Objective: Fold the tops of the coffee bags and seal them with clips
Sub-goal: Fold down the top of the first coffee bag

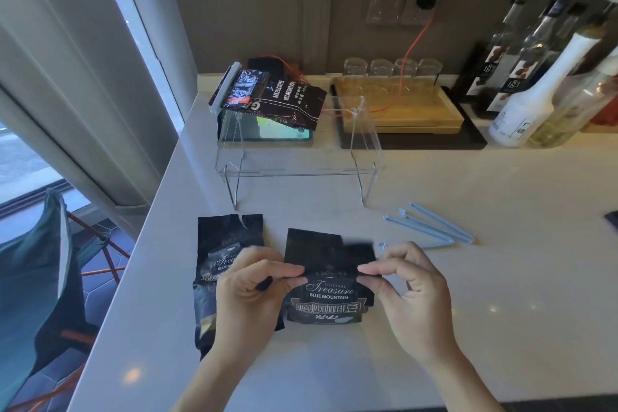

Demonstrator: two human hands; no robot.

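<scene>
A black coffee bag [329,298] with "Treasure Blue Mountain" print lies on the counter in front of me. My left hand [249,291] pinches its left edge and my right hand [406,288] pinches its right edge, just below the open top flap. A second black coffee bag [224,244] lies to its left, partly under my left hand, its top unfolded. Several light blue sealing clips [431,226] lie on the counter to the right. A third coffee bag [284,97] rests on a clear acrylic stand, its top held by a white clip [224,87].
The clear acrylic stand [297,157] sits behind the bags, with a phone [284,132] under it. A wooden tray with glasses [398,100] and several bottles [535,84] stand at the back right. The counter's left edge [147,244] drops off beside a window.
</scene>
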